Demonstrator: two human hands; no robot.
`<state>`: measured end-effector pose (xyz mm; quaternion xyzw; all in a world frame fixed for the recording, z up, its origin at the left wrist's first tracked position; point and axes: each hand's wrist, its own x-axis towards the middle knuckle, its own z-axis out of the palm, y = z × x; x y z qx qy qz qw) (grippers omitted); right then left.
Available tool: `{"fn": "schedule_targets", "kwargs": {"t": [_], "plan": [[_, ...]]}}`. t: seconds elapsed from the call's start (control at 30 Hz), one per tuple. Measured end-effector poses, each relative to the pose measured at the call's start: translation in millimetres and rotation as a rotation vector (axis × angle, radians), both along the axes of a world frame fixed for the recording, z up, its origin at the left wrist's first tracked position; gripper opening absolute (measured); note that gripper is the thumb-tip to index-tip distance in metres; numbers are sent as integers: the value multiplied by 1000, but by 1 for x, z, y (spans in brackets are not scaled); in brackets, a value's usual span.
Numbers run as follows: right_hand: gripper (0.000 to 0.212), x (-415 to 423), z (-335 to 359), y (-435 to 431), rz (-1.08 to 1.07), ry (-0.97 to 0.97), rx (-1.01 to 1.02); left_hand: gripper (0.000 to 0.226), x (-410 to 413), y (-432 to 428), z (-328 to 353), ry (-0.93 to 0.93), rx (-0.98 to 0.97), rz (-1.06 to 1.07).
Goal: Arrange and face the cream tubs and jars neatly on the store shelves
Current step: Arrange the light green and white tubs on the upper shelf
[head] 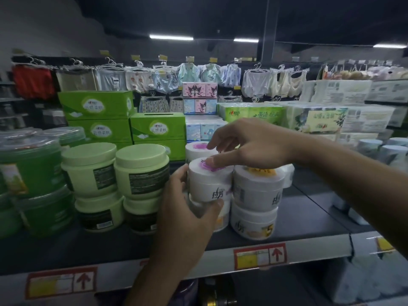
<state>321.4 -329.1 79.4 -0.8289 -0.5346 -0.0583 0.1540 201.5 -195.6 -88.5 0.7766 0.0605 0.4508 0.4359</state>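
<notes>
At nine o'clock in the view, translucent green tubs [28, 164] are sitting two high at the left end of the shelf [309, 217]. Just to their three o'clock, two stacks of pale green jars [141, 173] are showing dark print panels turned a little off front, so they are probably awaiting facing. The step in hand seems to be the facing of the white stack near the centre. The left hand [187, 208], entering from six o'clock, is grasping the purple-lidded white jar [209, 182], with its fingers curled round the jar's left side and its thumb across the lower front. That jar is sitting on top of another white jar, which the hand is largely hiding. Its black brush-script logo is pointing roughly forward. The right hand [249, 146], entering from three o'clock, is laying its thumb on the purple lid. Its fingers are released, stretching loosely toward a second purple-lidded jar at twelve o'clock and grasping nothing. A stack of orange-lidded white jars [258, 184] is touching the held jar at its three o'clock. The next move is likely calling for a small twist to square the logo, with light downward pressure so the jar is seating centrally and level with its neighbour.
</notes>
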Motion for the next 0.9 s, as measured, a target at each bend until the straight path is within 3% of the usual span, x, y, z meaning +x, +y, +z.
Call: {"fn": "schedule_targets", "kwargs": {"t": [0.27, 0.6, 0.9], "plan": [[62, 8, -15, -3, 7, 9, -34, 97, 23, -5, 5, -7, -106, -10], [73, 13, -25, 3, -58, 1, -79, 95, 31, -1, 5, 64, -125, 33], [73, 16, -27, 9, -74, 43, 27, 95, 32, -1, 13, 65, -164, 15]]}}
